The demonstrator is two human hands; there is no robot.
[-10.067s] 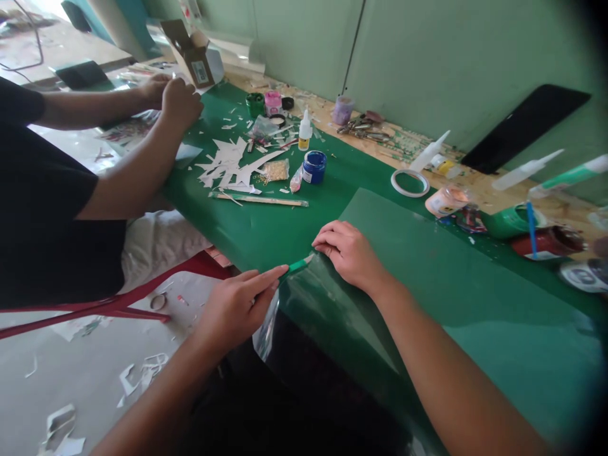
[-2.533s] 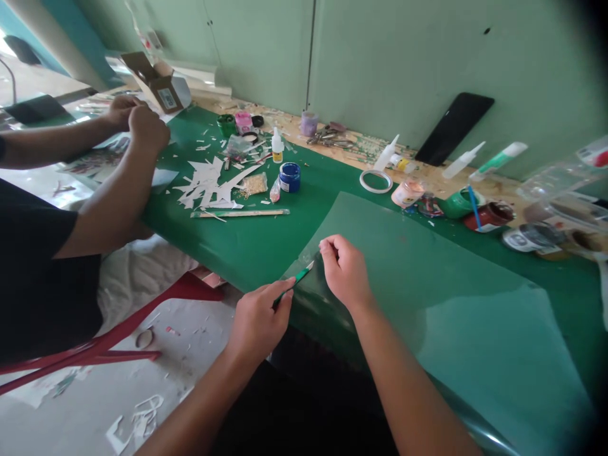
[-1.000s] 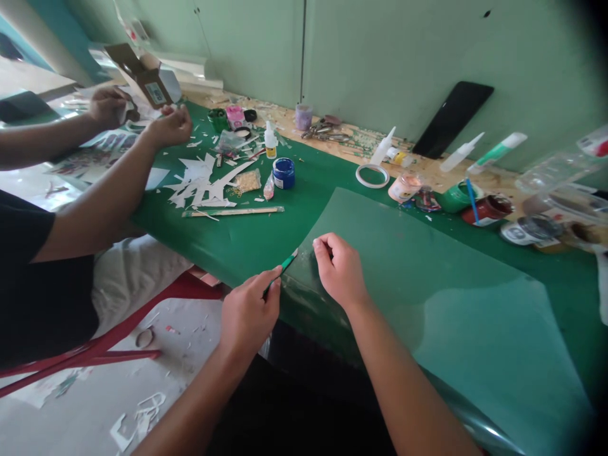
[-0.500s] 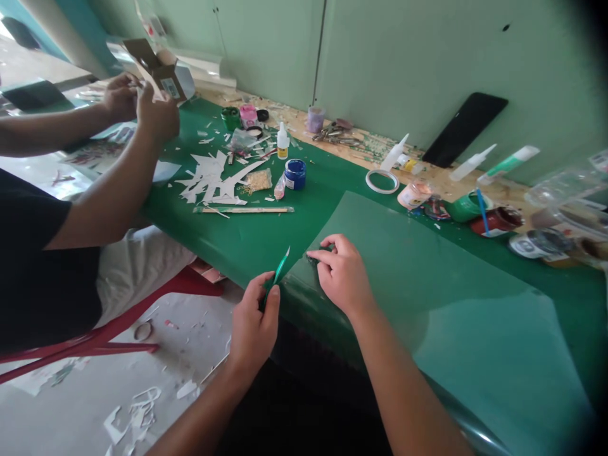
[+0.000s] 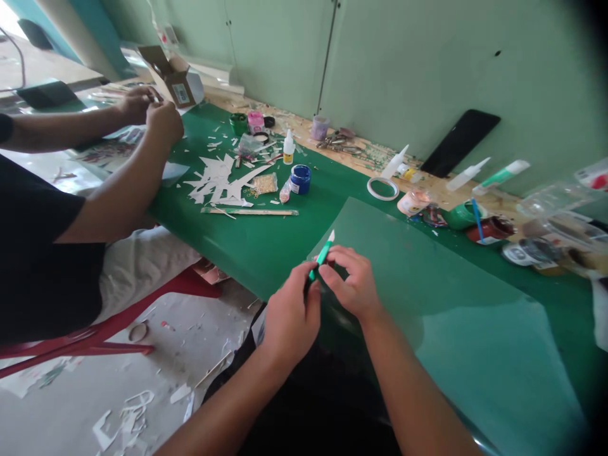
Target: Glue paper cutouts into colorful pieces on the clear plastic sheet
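A green-handled craft knife (image 5: 323, 252) with a pale pointed blade is gripped in my left hand (image 5: 292, 315), tip pointing up and away. Close against the knife's right side is my right hand (image 5: 355, 284), its fingers curled and thumb bent inward. Whatever is between those fingertips is hidden. Under my hands, a large clear plastic sheet (image 5: 456, 288) lies across the green tabletop (image 5: 266, 244), its left corner near the knife.
White paper scraps (image 5: 216, 180), a blue paint jar (image 5: 300, 179) and a small glue bottle (image 5: 288, 147) sit beyond my hands. A tape ring (image 5: 382, 188) and several paint jars line the right back. At left, a co-worker's hands (image 5: 159, 117) work beside a cardboard box (image 5: 173, 79).
My left hand has brought the knife up and right, beside my right hand. The small dark item at my right fingertips is no longer distinguishable. The co-worker's hands have come closer together.
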